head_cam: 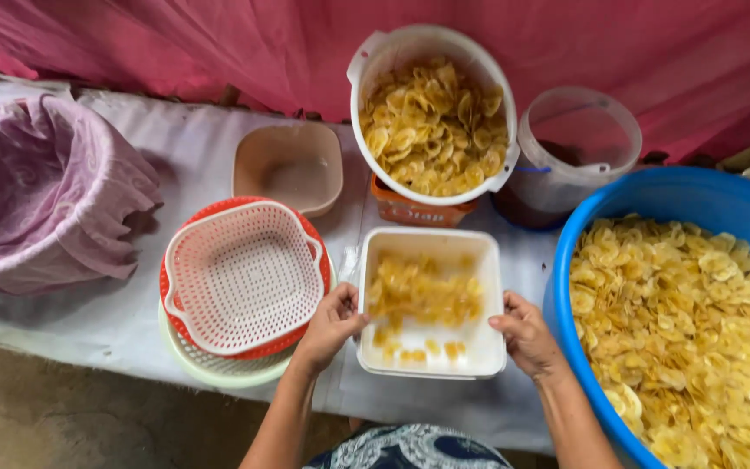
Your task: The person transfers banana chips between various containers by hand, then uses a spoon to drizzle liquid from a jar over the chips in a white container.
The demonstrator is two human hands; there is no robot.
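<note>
At the bottom centre of the frame, two bare forearms are rising from the lower edge toward a white rectangular tub [483, 352]. The left hand [333, 326] is gripping the tub's left rim, fingers curled over the edge; the right hand [524, 334] is clasping the right rim in the same way. Inside the tub, yellow fried chips [423, 295] are appearing blurred, spreading across the middle and toward the near wall. The tub is sitting on a table covered with a white cloth [88, 321], at centre frame.

Just left of the tub, a white perforated square basket [245, 278] is nesting in a red round basket [292, 343], which is resting in turn on a pale green one [219, 372]. At the right edge, a large blue basin [583, 234] is holding a deep heap of the same yellow chips and is standing just beside the right hand.

Farther back, a beige square container [288, 165] is lying above the stacked baskets. At upper centre, a white round bucket [375, 61] is brimming with chips and is resting on an orange box [414, 211]. To its right, a clear plastic pail [579, 139] is standing near the basin's far rim. At the left of the frame, a vessel lined with pink cloth [36, 191] is occupying the table's end. A pink curtain [175, 43] is hanging across the top of the frame.
</note>
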